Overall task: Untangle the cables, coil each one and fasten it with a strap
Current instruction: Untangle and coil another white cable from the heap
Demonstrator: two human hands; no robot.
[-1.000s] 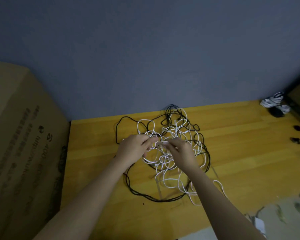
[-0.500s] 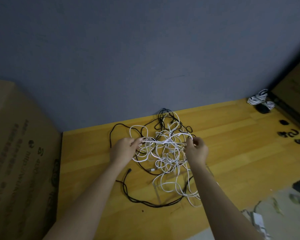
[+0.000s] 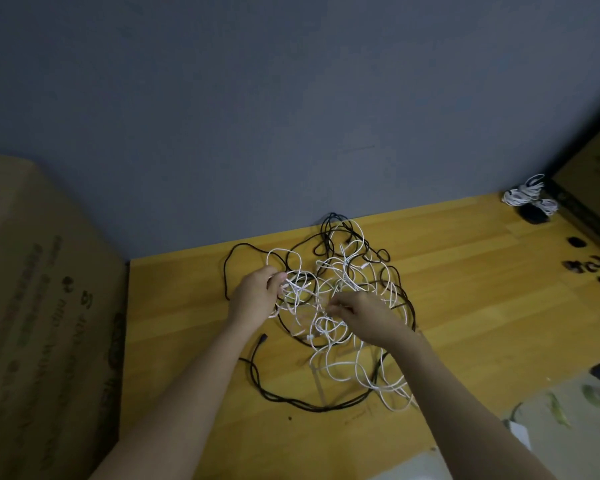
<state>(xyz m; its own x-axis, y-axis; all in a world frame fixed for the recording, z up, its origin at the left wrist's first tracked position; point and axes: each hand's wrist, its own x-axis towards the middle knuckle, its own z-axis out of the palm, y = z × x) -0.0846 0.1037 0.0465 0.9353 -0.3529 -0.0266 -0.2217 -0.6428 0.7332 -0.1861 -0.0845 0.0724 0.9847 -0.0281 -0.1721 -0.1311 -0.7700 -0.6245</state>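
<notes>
A tangle of white cables (image 3: 340,271) and black cables (image 3: 291,401) lies on the yellow wooden table (image 3: 482,323) near the grey wall. My left hand (image 3: 255,296) sits at the tangle's left side and pinches white strands between thumb and fingers. My right hand (image 3: 364,315) is over the middle of the tangle, fingers curled on white strands. A loose black plug end (image 3: 262,338) lies just below my left wrist. White loops trail toward the front under my right forearm.
A large cardboard box (image 3: 42,323) stands along the table's left edge. Coiled white cables (image 3: 529,197) lie at the far right by a dark block. Small black straps (image 3: 589,265) are scattered on the right. A dark object sits at the right edge.
My right hand has moved left from the tangle's right side into its middle. My left hand stays at the left side holding white strands. The view has shifted slightly.
</notes>
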